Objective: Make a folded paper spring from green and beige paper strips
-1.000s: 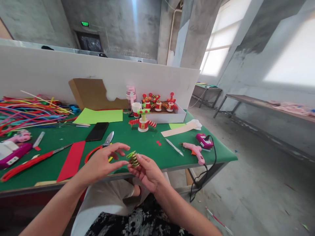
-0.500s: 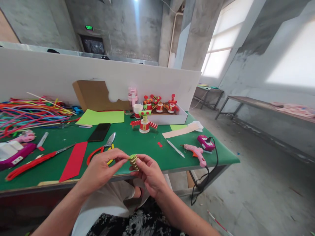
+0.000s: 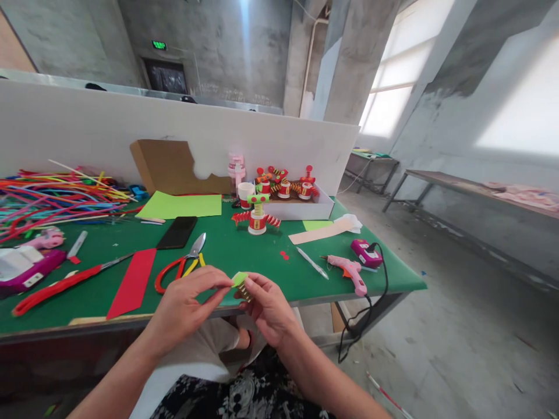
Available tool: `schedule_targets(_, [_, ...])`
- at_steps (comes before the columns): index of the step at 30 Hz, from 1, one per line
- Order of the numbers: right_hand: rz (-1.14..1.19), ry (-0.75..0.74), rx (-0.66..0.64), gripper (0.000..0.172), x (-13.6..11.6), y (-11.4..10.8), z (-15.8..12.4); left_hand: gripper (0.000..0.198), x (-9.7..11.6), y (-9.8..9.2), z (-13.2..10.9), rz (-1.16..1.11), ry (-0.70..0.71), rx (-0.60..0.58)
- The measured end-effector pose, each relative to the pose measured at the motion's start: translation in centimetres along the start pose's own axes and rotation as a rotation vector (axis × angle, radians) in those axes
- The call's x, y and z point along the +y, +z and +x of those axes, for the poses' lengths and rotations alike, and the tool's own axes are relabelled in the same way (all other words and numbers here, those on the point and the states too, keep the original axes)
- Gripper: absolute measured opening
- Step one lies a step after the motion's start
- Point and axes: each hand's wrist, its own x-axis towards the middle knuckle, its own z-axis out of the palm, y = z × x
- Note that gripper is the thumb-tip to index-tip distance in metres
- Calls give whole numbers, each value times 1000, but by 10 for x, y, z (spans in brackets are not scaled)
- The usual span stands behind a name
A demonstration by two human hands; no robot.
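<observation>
My left hand [image 3: 187,299] pinches the edge of a small light-green paper piece [image 3: 239,279] just over the table's front edge. My right hand [image 3: 266,305] is closed on a small gold folded paper strip [image 3: 245,292], which touches the green piece from below. Beyond my hands stands a paper cup figure [image 3: 257,221] with red folded arms and a green top with red dots. Scissors [image 3: 186,262] with red and yellow handles lie left of it, behind my left hand.
Pink glue gun [image 3: 348,270], white pen [image 3: 312,263] and purple power socket [image 3: 365,253] lie right. A white box [image 3: 305,209] holds several figures. Left are red paper [image 3: 131,284], a black phone [image 3: 177,233] and pipe cleaners [image 3: 65,198].
The green paper piece shows more of its flat face, tilted above the gold strip. Both hands have barely shifted and keep their hold. The view has moved slightly.
</observation>
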Motion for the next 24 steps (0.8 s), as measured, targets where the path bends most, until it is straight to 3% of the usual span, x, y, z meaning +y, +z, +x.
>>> schedule_targets(9, [51,55,-5,31,0,-5,0,19,-1,4,-4,100,85,56])
schedule_targets(15, [98,149,4,29,4,-6,1,37,-9,8,-4,23,-73,-2])
schedule_targets(24, [20,187,-41,37,6,-6,-1,25,-5,8,-1,-97,-213,21])
